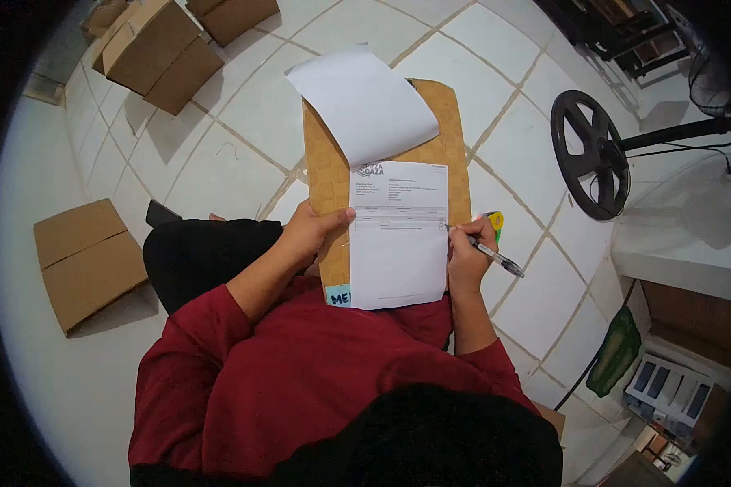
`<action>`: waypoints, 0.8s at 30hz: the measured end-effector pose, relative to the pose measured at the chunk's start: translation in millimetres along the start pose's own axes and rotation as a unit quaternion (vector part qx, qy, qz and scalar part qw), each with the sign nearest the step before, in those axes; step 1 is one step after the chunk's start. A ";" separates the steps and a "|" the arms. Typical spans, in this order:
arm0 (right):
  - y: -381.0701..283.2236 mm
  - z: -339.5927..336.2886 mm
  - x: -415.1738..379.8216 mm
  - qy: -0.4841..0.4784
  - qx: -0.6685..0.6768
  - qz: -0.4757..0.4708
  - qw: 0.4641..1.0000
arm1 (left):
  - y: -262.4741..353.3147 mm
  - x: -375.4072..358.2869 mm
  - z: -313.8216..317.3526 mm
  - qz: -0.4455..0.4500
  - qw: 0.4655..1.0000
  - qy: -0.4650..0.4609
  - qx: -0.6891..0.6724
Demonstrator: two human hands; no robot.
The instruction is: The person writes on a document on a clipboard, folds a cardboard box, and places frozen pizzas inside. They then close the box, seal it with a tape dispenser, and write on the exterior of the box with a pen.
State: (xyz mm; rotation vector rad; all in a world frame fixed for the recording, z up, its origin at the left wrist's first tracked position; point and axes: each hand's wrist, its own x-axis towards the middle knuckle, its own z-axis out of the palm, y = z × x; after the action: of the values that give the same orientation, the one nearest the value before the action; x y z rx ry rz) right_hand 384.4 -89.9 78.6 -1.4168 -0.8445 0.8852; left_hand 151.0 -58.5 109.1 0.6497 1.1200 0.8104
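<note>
A printed sheet [398,264] with a logo and small text lies on a brown clipboard [455,122] on my lap. Another white page [365,101] is folded back over the board's far end. My left hand [317,231] grips the board's left side, its thumb pressing on the sheet's edge and the other fingers hidden underneath. In my right hand [469,256] is a pen [503,261], its tip at the sheet's right edge beside the printed lines. Something yellow and green [495,222] shows just behind this hand. A light blue label [339,295] sits on the board's near left corner.
Cardboard boxes [93,264] stand on the tiled floor [512,114] at the left and far left. A fan stand with a round black base [590,154] lies on the right. Beyond it are a green object [615,351] and a grey-white appliance [668,391].
</note>
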 end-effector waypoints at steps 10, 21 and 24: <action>-5.5 -1.3 -1.5 -0.018 0.005 -0.031 0.999 | -2.0 1.7 -2.5 0.000 1.000 -0.015 -0.019; 1.2 -3.6 0.5 -0.023 -0.005 -0.009 1.000 | 3.5 -1.2 1.9 -0.010 1.000 0.007 -0.002; 0.9 -2.7 0.4 -0.026 0.003 -0.009 1.000 | 0.9 0.4 0.4 -0.010 1.000 0.000 -0.009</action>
State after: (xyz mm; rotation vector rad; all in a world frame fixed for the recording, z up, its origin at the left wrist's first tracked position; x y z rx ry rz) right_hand 387.0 -90.8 77.7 -1.3835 -0.8910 0.9134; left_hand 151.2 -57.7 109.8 0.6229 1.1170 0.8032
